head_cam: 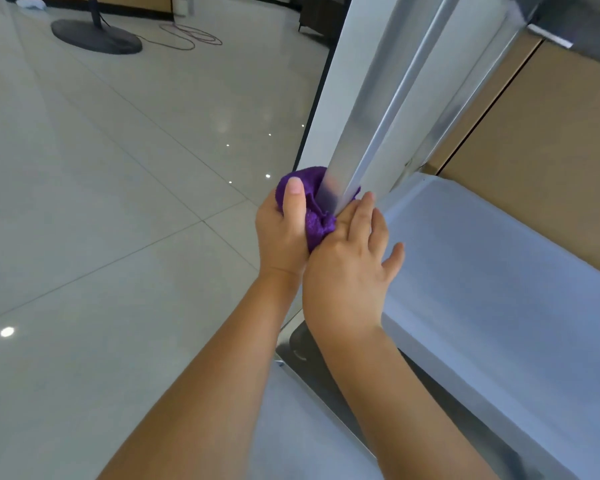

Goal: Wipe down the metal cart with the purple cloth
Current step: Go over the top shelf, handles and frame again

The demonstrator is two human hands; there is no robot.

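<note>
While I am looking down from the head camera, the left hand (283, 233) is gripping the bunched purple terry cloth (314, 209) against the shiny upright steel post of the metal cart (371, 133), thumb on top, likely for pressure. The right hand (352, 268) is lying flat, fingers straight, steadying the post. The pale lower shelf (499, 271) is crowding the right; glossy tiled floor (118, 202) is leaving room leftward

- Legible text, labels, brands, numbers, signs: none can be read.
- Metal cart (371, 109): no marking can be made out.
- Purple cloth (317, 220): no tag or print is seen.
</note>
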